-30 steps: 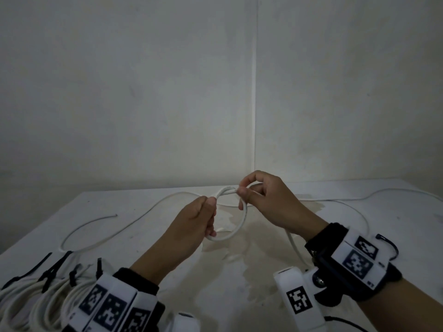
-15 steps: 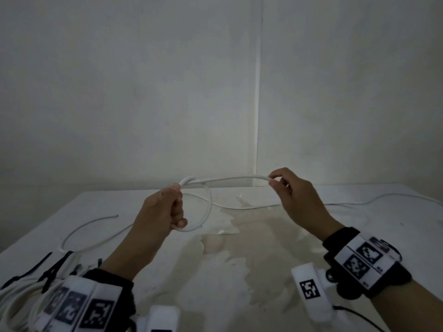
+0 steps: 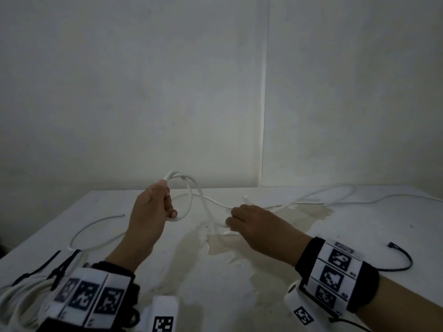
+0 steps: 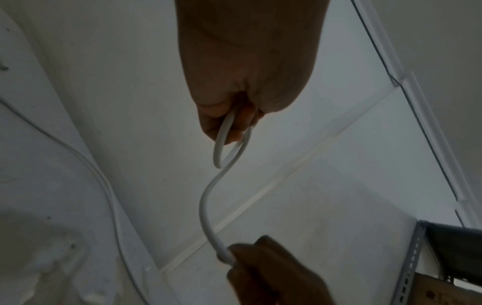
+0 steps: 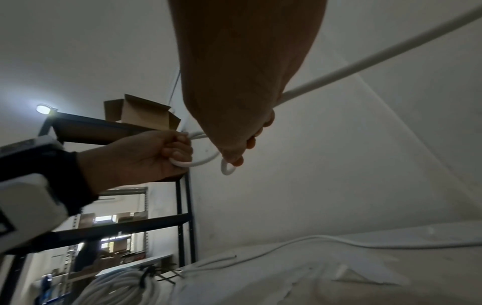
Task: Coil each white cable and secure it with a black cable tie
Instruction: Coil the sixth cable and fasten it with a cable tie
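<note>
Background: pale walls meet in a corner behind a white bench (image 3: pixel 359 236), whose middle carries a brownish stain (image 3: pixel 239 255).
Left hand: the left hand (image 3: pixel 151 209) is raised above the bench, fingers curled round 2 small loops of the white cable (image 3: pixel 191 200); the loops stand out above and to the right of the fist.
Right hand: the right hand (image 3: pixel 256 226) is lower and to the right, near the bench top, fingers closed on the same cable just past the loops.
Cable run: from the right hand the cable trails right and far across the bench; another stretch curves over the left part of the bench to a free end (image 3: pixel 122 215).
Coiled cables: a bundle of coiled white cables (image 3: pixel 16 300) lies at the near left corner, with black cable ties (image 3: pixel 57 264) on it.
Loose tie: 1 black cable tie (image 3: pixel 405 257) lies curved at the near right.
Shelving: dark metal shelves (image 5: pixel 117 225) with a cardboard box (image 5: pixel 140 113) show in the right wrist view.
</note>
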Demonstrator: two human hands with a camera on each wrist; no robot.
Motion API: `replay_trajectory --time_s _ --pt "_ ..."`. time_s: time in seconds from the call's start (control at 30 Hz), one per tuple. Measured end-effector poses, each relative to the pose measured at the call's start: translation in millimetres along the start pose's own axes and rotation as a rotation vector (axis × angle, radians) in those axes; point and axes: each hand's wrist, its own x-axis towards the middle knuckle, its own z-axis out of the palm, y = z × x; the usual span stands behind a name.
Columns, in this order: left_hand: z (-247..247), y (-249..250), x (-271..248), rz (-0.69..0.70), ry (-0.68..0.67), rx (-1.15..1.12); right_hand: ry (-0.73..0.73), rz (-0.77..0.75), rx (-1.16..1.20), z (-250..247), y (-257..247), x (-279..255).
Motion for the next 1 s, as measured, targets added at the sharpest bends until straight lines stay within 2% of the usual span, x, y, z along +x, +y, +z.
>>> replay_trajectory --time_s 0.1,0.2,0.37,0.5,0.63,0.73,0.83,1.0 --pt "6 -5 -3 0.039 0.001 0.058 0.026 -0.097 0.031 0 -13 10" --pt "14 -9 -8 0.065 -0.022 0.118 0.023 -0.127 0.061 -8 -25 19" --pt "24 -10 -24 0.076 -0.147 0.223 0.108 -0.128 0.155 -18 -35 32" --pt "26 -12 -27 0.077 -0.22 0.253 0.177 -0.066 0.294 -18 -33 34" --pt "32 -11 -33 0.07 -0.243 0.269 0.248 0.063 0.456 -29 -29 39" --pt "34 -6 -36 -0.026 -0.316 0.194 0.258 0.18 0.524 -36 -23 39" --pt "36 -1 -38 -0.138 -0.374 0.069 0.273 0.228 0.579 -38 -17 36" --pt "39 2 -41 -0.172 -0.383 0.045 0.299 0.241 0.607 -36 -16 35"
